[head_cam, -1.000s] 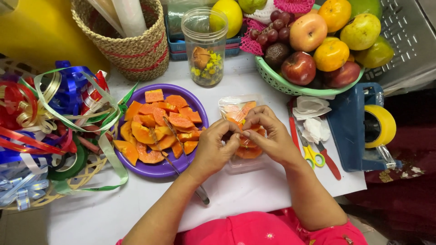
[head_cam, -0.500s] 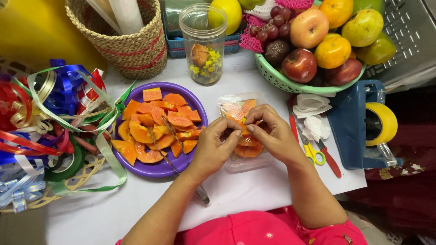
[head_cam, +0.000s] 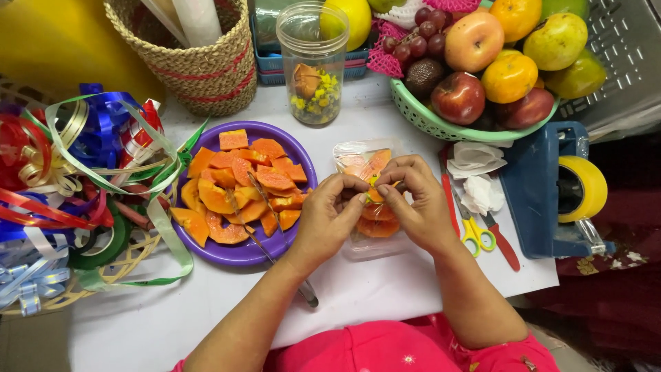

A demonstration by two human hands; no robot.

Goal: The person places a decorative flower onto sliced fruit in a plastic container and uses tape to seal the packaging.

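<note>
My left hand (head_cam: 329, 215) and my right hand (head_cam: 416, 201) meet fingertip to fingertip over a clear plastic tray of orange papaya pieces (head_cam: 358, 160) on the white table. Both hands pinch the thin clear wrap at the tray's top; what exactly sits between the fingertips is too small to tell. Left of the tray lies a purple plate (head_cam: 242, 252) piled with cut papaya slices (head_cam: 234, 186). A metal utensil (head_cam: 310, 297) reaches from the plate toward me under my left wrist.
A green basket of fruit (head_cam: 441, 128) stands at the back right, a clear jar (head_cam: 313, 62) and a woven basket (head_cam: 206, 69) behind the plate. A blue tape dispenser (head_cam: 551, 193), scissors (head_cam: 469, 227) and a red knife (head_cam: 502, 242) lie right. Coloured ribbons (head_cam: 69, 172) crowd the left.
My hands stayed over the tray, with the fingertips drawing closer together at its top. Nothing else moved.
</note>
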